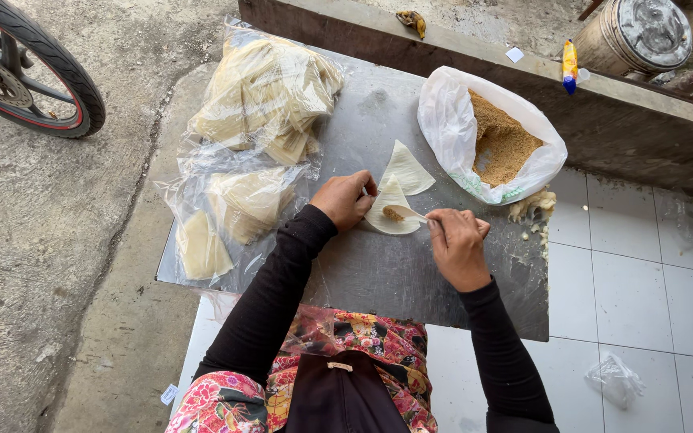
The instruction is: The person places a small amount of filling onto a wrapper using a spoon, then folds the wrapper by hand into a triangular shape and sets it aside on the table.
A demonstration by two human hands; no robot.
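- My left hand (345,199) pinches the edge of a thin, pale, triangular pastry wrapper (391,215) lying flat on the grey metal sheet (378,273).
- My right hand (457,244) is closed around a small pale spoon (407,213), its tip resting on a dab of brown filling at the wrapper's middle.
- The wrapper looks light, limp and easily torn, so I judge the edges and corners the safest hold.
- A white plastic bag of brown crumbly filling (497,144) sits just beyond.
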